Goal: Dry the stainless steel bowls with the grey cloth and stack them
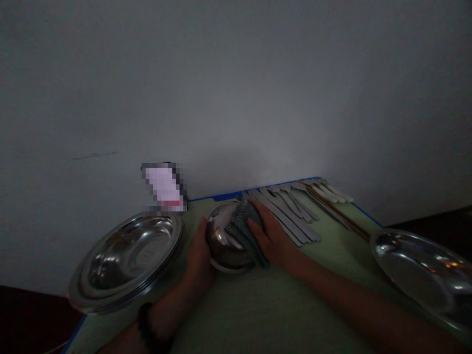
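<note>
A shiny steel bowl [219, 241] is held up over the green tabletop, its rounded side toward me. My left hand [201, 255] grips the bowl by its left side, with the thumb at the edge and the other fingers hidden behind it. Against the bowl's right side, my right hand [271, 233] presses a folded dark green cloth [245, 231] with a checked patch. The fingers of that hand are closed over the cloth. A black bracelet [145, 327] circles my left wrist.
Stacked steel basins [88, 287] stand at the left, below a blurred phone [162, 184] leaning on the wall. Table knives [291, 228], spoons and forks [295, 204], chopsticks [342, 216] and white-handled utensils [334, 194] lie behind on the right. A steel dish [416, 275] sits at the right edge.
</note>
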Demonstrator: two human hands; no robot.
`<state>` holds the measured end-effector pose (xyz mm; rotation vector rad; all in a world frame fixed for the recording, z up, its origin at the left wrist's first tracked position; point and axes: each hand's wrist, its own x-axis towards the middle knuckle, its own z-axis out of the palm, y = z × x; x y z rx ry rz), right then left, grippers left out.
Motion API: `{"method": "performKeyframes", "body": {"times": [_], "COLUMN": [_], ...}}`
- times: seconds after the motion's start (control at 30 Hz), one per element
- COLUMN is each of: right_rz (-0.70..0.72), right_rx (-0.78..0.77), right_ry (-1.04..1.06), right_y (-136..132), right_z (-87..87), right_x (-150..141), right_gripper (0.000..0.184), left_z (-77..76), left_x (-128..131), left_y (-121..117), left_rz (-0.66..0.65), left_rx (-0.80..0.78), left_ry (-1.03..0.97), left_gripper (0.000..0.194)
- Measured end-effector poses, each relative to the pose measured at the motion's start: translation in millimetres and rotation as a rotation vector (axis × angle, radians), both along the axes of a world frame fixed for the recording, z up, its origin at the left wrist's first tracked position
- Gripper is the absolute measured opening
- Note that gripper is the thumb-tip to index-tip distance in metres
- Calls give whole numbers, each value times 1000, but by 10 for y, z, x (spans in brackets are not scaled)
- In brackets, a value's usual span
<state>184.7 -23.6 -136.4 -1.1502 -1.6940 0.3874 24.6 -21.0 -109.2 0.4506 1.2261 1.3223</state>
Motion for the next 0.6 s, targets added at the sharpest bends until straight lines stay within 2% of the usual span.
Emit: {"method": "performKeyframes", "body": {"times": [0.13,0.27,0.47,0.6], "right_rz": [1,10,45,63], "right_rx": [-24,14,174,306], "right_ry": [-27,-131,-372,-497], "right_y": [-2,-57,-148,-195], "right_z": [-74,-56,20,27], "right_x": [-18,-18,-45,-134], "right_gripper": [47,53,61,66], "left_z": [68,65,54,26], "left_x": [36,27,22,-4], "left_y": [19,13,36,56], "left_rz": [12,8,-12,49], "left_rx": [-71,-97,-63,-44], "left_ry": [-6,8,-15,38], "left_gripper": [27,28,29,24]}}
